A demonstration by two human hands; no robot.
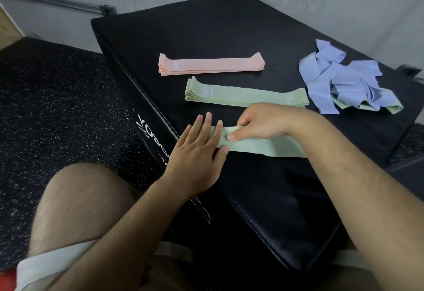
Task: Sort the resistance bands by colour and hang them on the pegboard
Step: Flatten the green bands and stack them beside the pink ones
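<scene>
Both hands meet one green band (263, 147): left hand (197, 153) presses flat, right hand (259, 123) pinches it.

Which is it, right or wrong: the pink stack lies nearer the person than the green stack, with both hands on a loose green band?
Wrong. In the head view the pink stack lies farther from the person than the green stack; left hand and right hand are on the loose green band.

Loose green band (259, 147): left end covered by left hand (195, 153), right end by right forearm (344, 164). Green bands (394, 108) beneath purple heap (339, 77) show only at its near edge. Printing on the pink stack (211, 64) is illegibly small.
</scene>
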